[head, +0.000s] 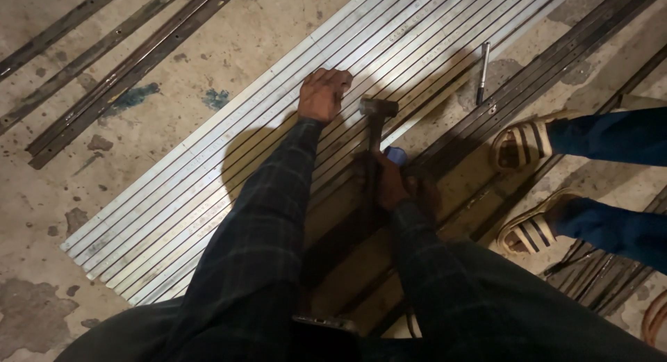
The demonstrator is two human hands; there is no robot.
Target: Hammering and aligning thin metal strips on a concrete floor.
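A long ribbed sheet of pale metal slats (208,174) lies diagonally on the concrete floor. My left hand (322,93) presses down on the slats near the middle, fingers curled, holding nothing. My right hand (387,183) grips the dark handle of a hammer (377,119), whose head rests on the slats just right of my left hand. Both arms wear dark checked sleeves.
Dark metal rails (132,63) lie at the upper left, and more rails (549,70) run along the right. A small metal tool (482,71) lies near the sheet's right edge. Another person's sandalled feet (524,143) stand at the right.
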